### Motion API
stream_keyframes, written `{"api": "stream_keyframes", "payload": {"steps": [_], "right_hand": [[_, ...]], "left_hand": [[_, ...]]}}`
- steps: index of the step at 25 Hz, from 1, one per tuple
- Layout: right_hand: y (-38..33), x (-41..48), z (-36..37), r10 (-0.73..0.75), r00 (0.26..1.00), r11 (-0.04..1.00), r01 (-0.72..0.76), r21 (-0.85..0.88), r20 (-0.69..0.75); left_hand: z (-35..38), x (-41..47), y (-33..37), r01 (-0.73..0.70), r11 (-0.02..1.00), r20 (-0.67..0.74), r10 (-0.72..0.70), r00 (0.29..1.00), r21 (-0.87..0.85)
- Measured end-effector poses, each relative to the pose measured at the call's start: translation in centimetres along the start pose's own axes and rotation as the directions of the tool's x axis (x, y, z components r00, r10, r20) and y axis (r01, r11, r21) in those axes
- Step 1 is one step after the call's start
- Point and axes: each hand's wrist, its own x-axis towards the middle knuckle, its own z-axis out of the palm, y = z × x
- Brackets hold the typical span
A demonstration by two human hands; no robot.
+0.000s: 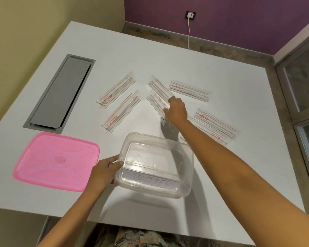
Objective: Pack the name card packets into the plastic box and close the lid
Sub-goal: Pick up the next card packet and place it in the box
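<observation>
A clear plastic box [189, 168] stands open and empty near the table's front edge, with a handwritten label on its near wall. My left hand [103, 171] grips its left rim. The pink lid [55, 161] lies flat to the left of the box. Several clear name card packets with red print lie scattered beyond the box, one of them at the far left [115, 90]. My right hand [177, 110] reaches past the box and closes on the near end of one packet [157, 102], which looks slightly lifted.
A grey recessed cable hatch [61, 93] sits in the white table [221, 175] at the left. More packets lie to the right of my right forearm [216, 123]. The table's front edge is close to my body. A charger cable hangs on the purple wall.
</observation>
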Motion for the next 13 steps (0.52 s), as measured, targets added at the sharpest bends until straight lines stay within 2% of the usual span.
{"api": "stream_keyframes", "payload": {"steps": [4, 6, 11, 13], "right_hand": [[0.5, 1.5, 1.8, -0.008, 0.998, 0.991, 0.015, -0.136, 0.057], [0.9, 1.7, 2.6, 0.001, 0.999, 0.989, 0.007, -0.145, 0.052], [1.2, 1.7, 2.3, 0.066, 0.997, 0.997, -0.065, 0.040, -0.026], [0.6, 1.1, 0.8, 0.077, 0.994, 0.990, -0.067, 0.126, -0.079]], "left_hand": [[-0.1, 0.0, 0.1, 0.001, 1.000, 0.004, -0.001, 1.000, -0.002], [-0.3, 0.0, 0.1, 0.008, 1.000, 0.011, -0.008, 1.000, -0.004], [-0.5, 0.1, 0.2, 0.038, 0.998, 0.047, -0.036, 0.998, -0.051], [-0.6, 0.2, 0.2, 0.017, 0.999, 0.016, -0.016, 1.000, -0.051]]}}
